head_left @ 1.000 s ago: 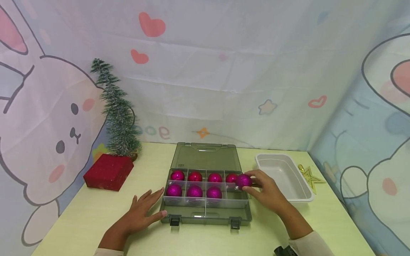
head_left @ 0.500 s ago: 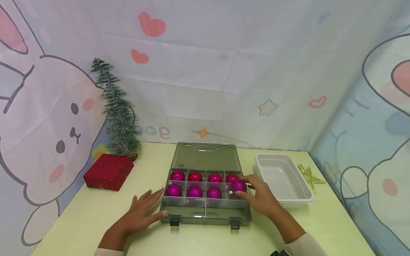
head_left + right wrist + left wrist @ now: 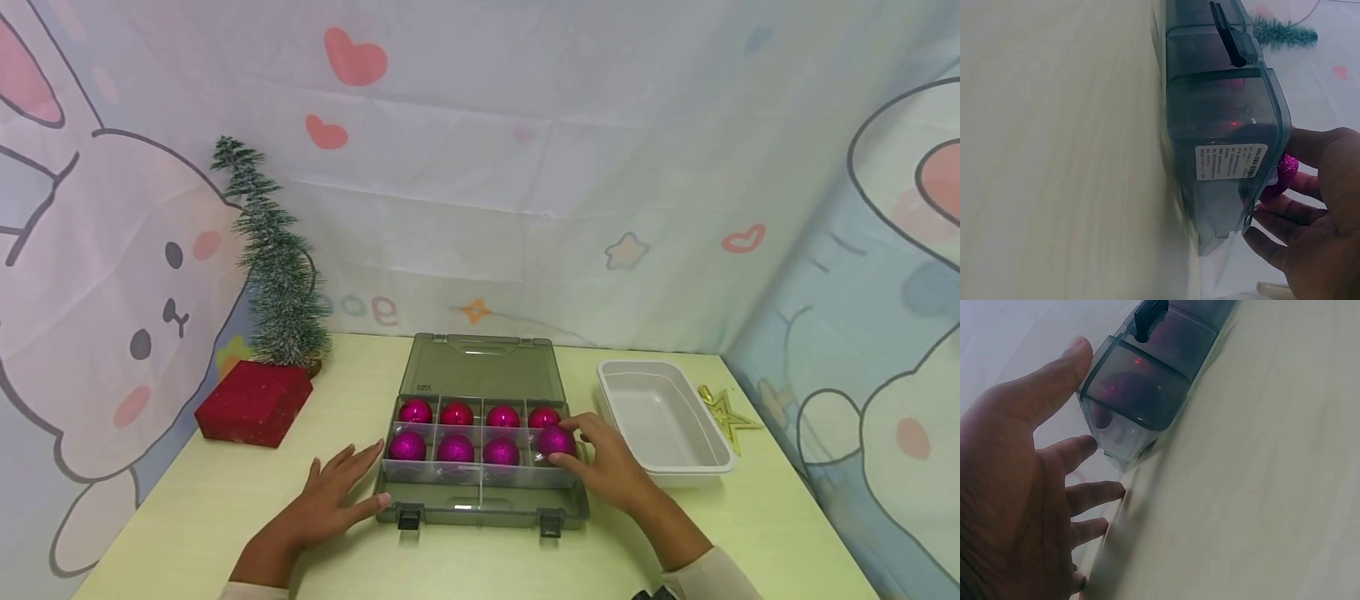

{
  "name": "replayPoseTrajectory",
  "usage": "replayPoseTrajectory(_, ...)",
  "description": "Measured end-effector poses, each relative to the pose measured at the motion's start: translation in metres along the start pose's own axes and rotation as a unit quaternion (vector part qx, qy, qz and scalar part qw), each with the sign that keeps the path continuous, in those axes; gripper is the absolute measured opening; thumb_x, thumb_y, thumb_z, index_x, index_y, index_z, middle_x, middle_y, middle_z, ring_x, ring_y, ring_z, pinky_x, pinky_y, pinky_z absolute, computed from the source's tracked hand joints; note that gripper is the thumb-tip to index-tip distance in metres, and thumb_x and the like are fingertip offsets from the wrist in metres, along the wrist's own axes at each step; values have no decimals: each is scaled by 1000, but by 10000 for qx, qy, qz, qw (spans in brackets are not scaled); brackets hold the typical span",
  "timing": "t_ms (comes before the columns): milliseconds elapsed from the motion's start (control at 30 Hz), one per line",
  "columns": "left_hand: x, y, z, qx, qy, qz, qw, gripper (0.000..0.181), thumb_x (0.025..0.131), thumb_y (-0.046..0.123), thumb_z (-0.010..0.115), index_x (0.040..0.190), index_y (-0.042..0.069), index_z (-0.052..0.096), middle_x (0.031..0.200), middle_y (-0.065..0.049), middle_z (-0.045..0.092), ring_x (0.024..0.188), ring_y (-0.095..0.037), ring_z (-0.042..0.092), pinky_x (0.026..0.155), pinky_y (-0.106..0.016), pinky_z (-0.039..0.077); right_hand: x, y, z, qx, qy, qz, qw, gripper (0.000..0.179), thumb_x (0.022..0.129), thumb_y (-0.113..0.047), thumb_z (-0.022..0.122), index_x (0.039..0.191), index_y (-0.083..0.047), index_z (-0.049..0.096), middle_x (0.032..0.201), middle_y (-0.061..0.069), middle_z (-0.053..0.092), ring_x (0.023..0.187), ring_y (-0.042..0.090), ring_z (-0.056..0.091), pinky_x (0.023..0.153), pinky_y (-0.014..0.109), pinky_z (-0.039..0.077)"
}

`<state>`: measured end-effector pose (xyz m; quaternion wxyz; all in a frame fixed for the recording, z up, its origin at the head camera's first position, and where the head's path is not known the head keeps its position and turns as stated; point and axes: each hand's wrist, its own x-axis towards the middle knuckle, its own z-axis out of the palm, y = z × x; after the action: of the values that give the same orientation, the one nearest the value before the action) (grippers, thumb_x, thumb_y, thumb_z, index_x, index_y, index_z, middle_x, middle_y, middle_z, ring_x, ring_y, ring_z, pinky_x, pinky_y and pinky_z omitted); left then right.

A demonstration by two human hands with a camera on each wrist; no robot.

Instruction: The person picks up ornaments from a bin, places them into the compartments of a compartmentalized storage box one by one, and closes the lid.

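An open, see-through grey compartment box (image 3: 427,498) stands on the table. Its back row holds shiny red and pink Christmas balls (image 3: 457,414); the middle row holds glittery purple ones (image 3: 455,448). My right hand (image 3: 611,467) pinches a glittery purple Christmas ball (image 3: 556,442) at the right end of that middle row, low over its compartment. In the right wrist view part of this ball (image 3: 1287,172) shows above the box wall, between thumb and fingers. With fingers spread, my left hand (image 3: 326,500) lies at the box's left side, its thumb near the front left corner (image 3: 1094,381).
Behind on the left stand a small frosted Christmas tree (image 3: 281,283) and a red box (image 3: 255,402). A white plastic tub (image 3: 663,408) is to the right, with a gold star ornament (image 3: 727,419) beside it. The box's lid (image 3: 483,367) lies back toward the wall cloth.
My right hand has moved left and slightly down with the purple ball, from the box's right edge to the last compartment of the middle row. The left hand has stayed in place.
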<state>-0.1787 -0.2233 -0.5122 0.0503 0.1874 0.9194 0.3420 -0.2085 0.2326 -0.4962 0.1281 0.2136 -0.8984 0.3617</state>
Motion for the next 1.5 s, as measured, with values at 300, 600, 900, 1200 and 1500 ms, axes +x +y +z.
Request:
replayPoseTrajectory(300,1,0,0,15,-3,23,10000,83,103,51,69,172,18,37,173,-19,45,164,-60,22,118,-92,-6,-1,1,5,-161,73,-103,9998,42,94,-21,88,129,-8,70,125,4,72,120,27,70,101,50,60)
replayPoseTrajectory(600,1,0,0,-46,-38,-23,10000,84,103,50,69,172,17,36,172,-21,45,163,-61,21,118,-92,-8,-2,1,8,22,-95,361,9993,41,94,-18,88,129,-9,69,138,11,60,134,35,62,110,60,55)
replayPoseTrajectory(900,1,-2,1,-17,13,-28,10000,84,102,51,70,172,19,37,172,-20,45,164,-60,22,118,-91,-7,-2,6,12,136,-173,567,9982,37,98,-25,85,128,-9,70,144,17,56,139,41,58,114,66,50)
replayPoseTrajectory(1200,1,-1,1,-11,41,58,10000,83,103,51,69,172,19,36,173,-19,44,163,-61,22,118,-92,-5,-4,9,12,167,-314,606,9975,40,101,-25,81,134,-9,67,148,18,53,139,40,57,112,64,51)
replayPoseTrajectory(1500,12,1,-4,-145,277,269,9991,82,107,45,66,173,11,32,175,-22,39,161,-61,29,115,-95,2,4,13,14,776,-59,630,9950,56,108,-29,70,152,1,52,157,27,46,148,49,49,113,71,50)
